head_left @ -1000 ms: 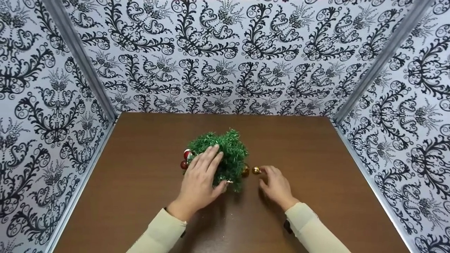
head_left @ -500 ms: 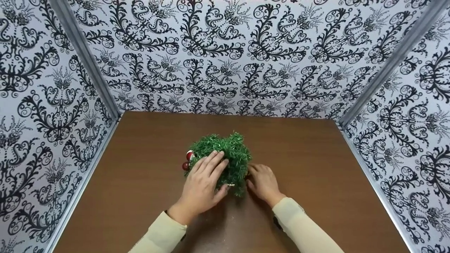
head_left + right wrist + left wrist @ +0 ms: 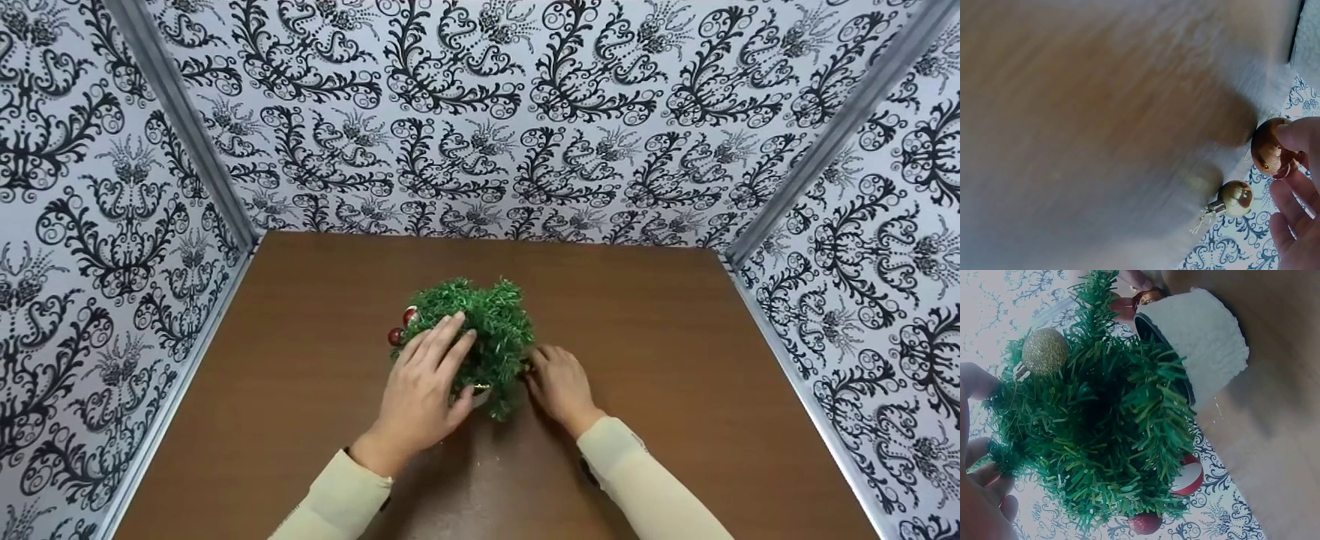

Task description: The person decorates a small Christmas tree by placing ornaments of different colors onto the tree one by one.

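A small artificial Christmas tree (image 3: 499, 319) stands on the brown table. Over its near left side my left hand (image 3: 416, 397) rests with relaxed fingers, touching the branches. My right hand (image 3: 562, 386) is low at the tree's right side. Between its thumb and fingers it pinches a shiny copper bauble (image 3: 1266, 152); a smaller gold bauble (image 3: 1238, 196) lies beside it. The left wrist view shows the white pot (image 3: 1202, 343) under the branches, a glittery gold bauble (image 3: 1045, 351), a red-and-white bauble (image 3: 1188, 477) and a red bauble (image 3: 1145, 523) on the tree.
Patterned black-and-white panels (image 3: 480, 150) enclose the table (image 3: 660, 315) at the back and both sides. Grey metal posts (image 3: 184, 127) mark the corners.
My right hand has moved left, from the small gold bauble to the copper bauble against the tree, and now grips it. My left hand has barely moved on the branches.
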The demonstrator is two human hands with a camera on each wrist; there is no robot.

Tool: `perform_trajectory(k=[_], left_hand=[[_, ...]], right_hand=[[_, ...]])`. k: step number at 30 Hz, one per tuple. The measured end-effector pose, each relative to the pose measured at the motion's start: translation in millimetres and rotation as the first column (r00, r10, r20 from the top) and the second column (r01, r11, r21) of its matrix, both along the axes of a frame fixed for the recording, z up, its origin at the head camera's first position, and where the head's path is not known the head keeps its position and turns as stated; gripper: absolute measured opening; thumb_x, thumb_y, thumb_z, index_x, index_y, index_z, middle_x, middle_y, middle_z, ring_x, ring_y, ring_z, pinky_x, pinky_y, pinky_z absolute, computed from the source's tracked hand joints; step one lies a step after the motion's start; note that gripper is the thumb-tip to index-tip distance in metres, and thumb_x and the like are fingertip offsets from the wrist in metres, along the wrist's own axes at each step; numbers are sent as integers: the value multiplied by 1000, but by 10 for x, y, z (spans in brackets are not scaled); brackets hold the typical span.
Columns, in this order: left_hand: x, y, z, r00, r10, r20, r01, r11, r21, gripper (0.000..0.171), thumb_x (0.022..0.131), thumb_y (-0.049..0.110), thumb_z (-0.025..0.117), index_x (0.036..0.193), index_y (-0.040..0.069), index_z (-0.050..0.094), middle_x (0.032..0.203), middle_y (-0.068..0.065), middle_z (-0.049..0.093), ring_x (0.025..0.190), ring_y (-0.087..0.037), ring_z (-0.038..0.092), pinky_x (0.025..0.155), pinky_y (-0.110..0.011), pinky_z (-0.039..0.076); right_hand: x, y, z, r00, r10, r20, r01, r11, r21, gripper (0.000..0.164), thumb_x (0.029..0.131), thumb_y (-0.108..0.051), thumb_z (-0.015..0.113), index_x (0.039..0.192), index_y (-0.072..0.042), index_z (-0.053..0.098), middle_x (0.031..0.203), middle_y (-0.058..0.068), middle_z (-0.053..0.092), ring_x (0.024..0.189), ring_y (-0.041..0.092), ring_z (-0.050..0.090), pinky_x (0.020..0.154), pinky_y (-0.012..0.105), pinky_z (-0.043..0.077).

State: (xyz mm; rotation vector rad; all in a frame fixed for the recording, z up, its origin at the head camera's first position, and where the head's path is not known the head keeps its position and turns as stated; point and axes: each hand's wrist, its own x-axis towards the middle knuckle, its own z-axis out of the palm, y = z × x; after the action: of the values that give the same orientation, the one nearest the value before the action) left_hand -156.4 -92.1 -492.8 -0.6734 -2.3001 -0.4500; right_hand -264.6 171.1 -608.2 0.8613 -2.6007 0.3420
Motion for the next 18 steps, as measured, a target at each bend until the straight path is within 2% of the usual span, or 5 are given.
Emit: perform_trajectory(k=[8, 13, 18], left_hand=[[20, -91, -51, 1000, -9, -5, 9, 1000, 24, 77, 77, 23, 76, 147, 7, 49, 157, -12, 37, 143, -25, 34, 111, -47, 32], [4, -167, -46, 1000, -20, 6, 20, 999, 38, 72, 79, 21, 74, 146, 8, 51, 157, -12, 37, 143, -24, 35, 111, -46, 31], [-21, -217, -19, 1000, -29, 4, 29, 999, 42, 69, 78, 19, 74, 143, 9, 54, 155, -11, 39, 141, -25, 38, 110, -48, 33]], right_hand=[[42, -33, 15, 1000, -16, -10, 16, 1000, 4, 25, 87, -14, 77, 110, -9, 70, 109, 11, 62, 97, 30, 61, 84, 48, 52], [53, -41, 24, 1000, -27, -16, 27, 1000, -6, 17, 87, -13, 77, 101, -7, 70, 106, 11, 61, 92, 30, 60, 79, 46, 53], [50, -37, 11, 999, -37, -13, 37, 999, -22, 25, 87, -13, 76, 111, -7, 71, 108, 10, 62, 93, 29, 61, 80, 45, 54]])
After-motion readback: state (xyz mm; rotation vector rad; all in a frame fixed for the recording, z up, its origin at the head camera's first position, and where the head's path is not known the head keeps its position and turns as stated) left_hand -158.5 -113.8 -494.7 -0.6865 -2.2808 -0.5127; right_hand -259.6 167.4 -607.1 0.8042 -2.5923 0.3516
